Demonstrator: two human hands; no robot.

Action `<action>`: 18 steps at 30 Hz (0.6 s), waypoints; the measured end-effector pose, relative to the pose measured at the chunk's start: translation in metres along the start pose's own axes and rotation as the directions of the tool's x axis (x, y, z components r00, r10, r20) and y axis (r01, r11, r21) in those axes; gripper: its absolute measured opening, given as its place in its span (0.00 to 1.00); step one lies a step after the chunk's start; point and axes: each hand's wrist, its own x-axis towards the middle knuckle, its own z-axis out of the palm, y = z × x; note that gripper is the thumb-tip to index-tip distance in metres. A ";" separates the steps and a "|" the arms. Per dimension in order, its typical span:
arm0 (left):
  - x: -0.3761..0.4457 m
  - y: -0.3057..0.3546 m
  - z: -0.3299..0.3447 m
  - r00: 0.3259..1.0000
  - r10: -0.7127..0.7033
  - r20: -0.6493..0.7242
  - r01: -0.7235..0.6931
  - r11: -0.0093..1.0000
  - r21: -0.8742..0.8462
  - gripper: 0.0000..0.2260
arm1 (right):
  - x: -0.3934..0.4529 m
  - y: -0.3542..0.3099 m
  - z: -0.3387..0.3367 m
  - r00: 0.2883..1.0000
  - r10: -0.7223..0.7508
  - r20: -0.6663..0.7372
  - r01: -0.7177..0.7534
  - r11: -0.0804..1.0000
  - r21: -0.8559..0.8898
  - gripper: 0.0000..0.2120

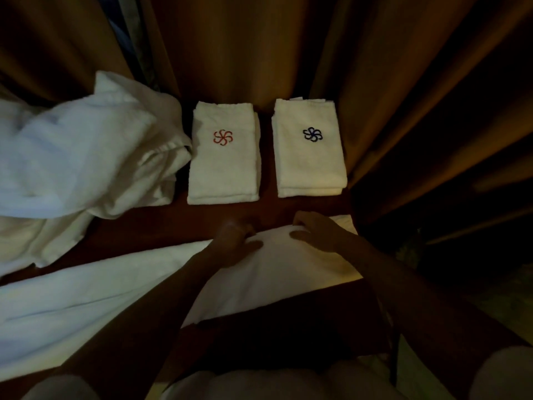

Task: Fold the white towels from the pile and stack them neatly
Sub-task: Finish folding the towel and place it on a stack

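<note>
The white towel (95, 298) being folded lay spread across the near part of the dark desk (178, 226), its far edge bunched up under both hands. Nothing there served as a container; the cloth simply sat on the wood. Beyond that towel stood two folded stacks side by side with a strip of bare desk between them: the stack with the red emblem (223, 157) and, to its right, the stack with the blue emblem (310, 151). The loose pile (80, 157) slumped just left of the red-emblem stack, touching its left side. A band of open desk separated the stacks from the spread towel. The brown curtain (259, 53) hung close behind the stacks, and the desk's right edge fell away just past the blue-emblem one. The left hand (233, 238) had its grip curled into the towel's far edge; the right hand (314, 230) gripped that same edge, thumb on top, nearer the towel's right end.
</note>
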 end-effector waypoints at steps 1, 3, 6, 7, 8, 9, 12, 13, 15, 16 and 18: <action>0.000 0.003 -0.002 1.000 -0.005 -0.011 0.005 0.999 0.048 0.15 | -0.001 0.002 0.004 0.999 0.005 -0.043 -0.006 1.000 -0.021 0.10; -0.002 0.006 -0.002 0.998 -0.050 -0.042 0.055 0.989 0.137 0.19 | -0.003 0.004 0.011 0.992 0.025 -0.120 -0.042 0.989 -0.141 0.12; -0.013 0.001 0.006 0.978 -0.161 -0.135 0.187 0.961 0.202 0.23 | -0.007 0.008 0.013 0.980 0.040 -0.195 -0.100 0.944 -0.314 0.18; -0.017 -0.005 0.009 0.968 -0.187 -0.168 0.222 0.950 0.221 0.23 | -0.008 0.009 0.010 0.977 0.056 -0.206 -0.126 0.930 -0.345 0.21; -0.020 -0.012 0.011 0.960 -0.209 -0.189 0.249 0.941 0.228 0.24 | -0.010 0.012 0.007 0.974 0.079 -0.211 -0.153 0.918 -0.364 0.22; -0.023 -0.019 0.012 0.955 -0.222 -0.196 0.263 0.940 0.215 0.24 | -0.012 0.017 0.003 0.972 0.101 -0.211 -0.176 0.910 -0.376 0.23; -0.027 -0.035 0.010 0.962 -0.216 -0.166 0.242 0.957 0.159 0.21 | -0.016 0.025 -0.004 0.972 0.128 -0.196 -0.199 0.893 -0.404 0.22; -0.028 -0.037 0.009 0.965 -0.211 -0.156 0.235 0.960 0.153 0.20 | -0.017 0.026 -0.005 0.972 0.132 -0.194 -0.203 0.888 -0.413 0.21; -0.030 -0.039 0.006 0.964 -0.210 -0.165 0.234 0.962 0.142 0.19 | -0.017 0.029 -0.007 0.967 0.153 -0.204 -0.228 0.878 -0.421 0.20; -0.030 -0.038 0.006 0.961 -0.216 -0.174 0.240 0.962 0.128 0.19 | -0.018 0.031 -0.007 0.960 0.178 -0.217 -0.256 0.872 -0.417 0.20; -0.030 -0.033 0.005 0.952 -0.249 -0.176 0.265 0.961 0.078 0.18 | -0.022 0.037 -0.006 0.932 0.247 -0.266 -0.334 0.870 -0.363 0.19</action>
